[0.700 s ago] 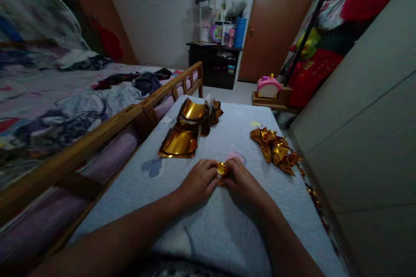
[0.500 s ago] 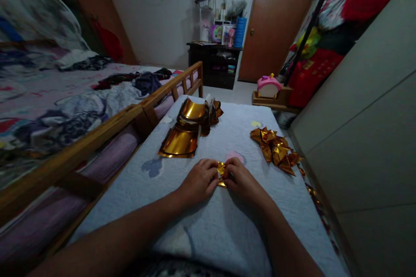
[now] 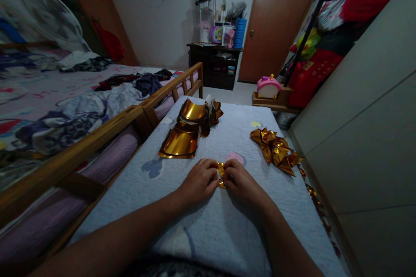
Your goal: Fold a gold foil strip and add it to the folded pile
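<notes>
A small piece of gold foil paper (image 3: 221,169) lies between my hands, partly covered by the fingers. My left hand (image 3: 203,179) grips its left side with thumb and fingers pinched. On the right side, my right hand (image 3: 240,179) pinches it too, fingers curled. Farther off to the left rest stacks of curved gold foil sheets (image 3: 180,140). To the right sits a pile of folded gold foil pieces (image 3: 276,149), crumpled and pointed in shape.
The pale blue cloth surface (image 3: 182,233) has a wooden bed rail (image 3: 130,117) along its left. More gold pieces (image 3: 313,194) lie down the gap beside the white cabinet (image 3: 364,138) at right. A pink toy (image 3: 269,86) stands beyond the far right corner.
Both hands stay in nearly the same place, still pinching the foil paper. The foil between the fingers has shifted slightly. The stacks and pile have not moved.
</notes>
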Tool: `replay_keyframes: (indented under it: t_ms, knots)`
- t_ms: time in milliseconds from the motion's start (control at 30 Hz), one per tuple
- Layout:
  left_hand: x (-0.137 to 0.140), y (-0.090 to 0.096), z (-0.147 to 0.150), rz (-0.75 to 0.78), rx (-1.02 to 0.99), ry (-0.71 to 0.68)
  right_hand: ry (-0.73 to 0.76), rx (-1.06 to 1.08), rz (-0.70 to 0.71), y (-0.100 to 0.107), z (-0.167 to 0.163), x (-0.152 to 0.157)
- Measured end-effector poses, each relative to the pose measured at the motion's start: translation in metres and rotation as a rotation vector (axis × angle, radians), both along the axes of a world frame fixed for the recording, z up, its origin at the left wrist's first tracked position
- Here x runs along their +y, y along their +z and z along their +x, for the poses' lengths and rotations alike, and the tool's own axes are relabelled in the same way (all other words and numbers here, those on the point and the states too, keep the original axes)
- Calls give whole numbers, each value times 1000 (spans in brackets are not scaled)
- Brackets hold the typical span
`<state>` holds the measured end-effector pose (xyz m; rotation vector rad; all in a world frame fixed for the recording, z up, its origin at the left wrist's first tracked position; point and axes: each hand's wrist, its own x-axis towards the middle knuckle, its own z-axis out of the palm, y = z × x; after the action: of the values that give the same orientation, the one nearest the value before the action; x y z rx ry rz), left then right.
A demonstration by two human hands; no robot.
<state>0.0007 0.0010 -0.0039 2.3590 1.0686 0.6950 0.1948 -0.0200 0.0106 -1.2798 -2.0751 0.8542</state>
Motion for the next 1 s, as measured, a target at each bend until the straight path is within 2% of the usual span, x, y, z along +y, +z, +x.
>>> replay_keyframes:
  t_ms: [433,1000]
  knots:
    - [0,5,1,-18,-12,8,5,-35,10,0,-1,0]
    - [4,-1,-3,-24,-34,-29,-16,-86,31,-4,-3,-1]
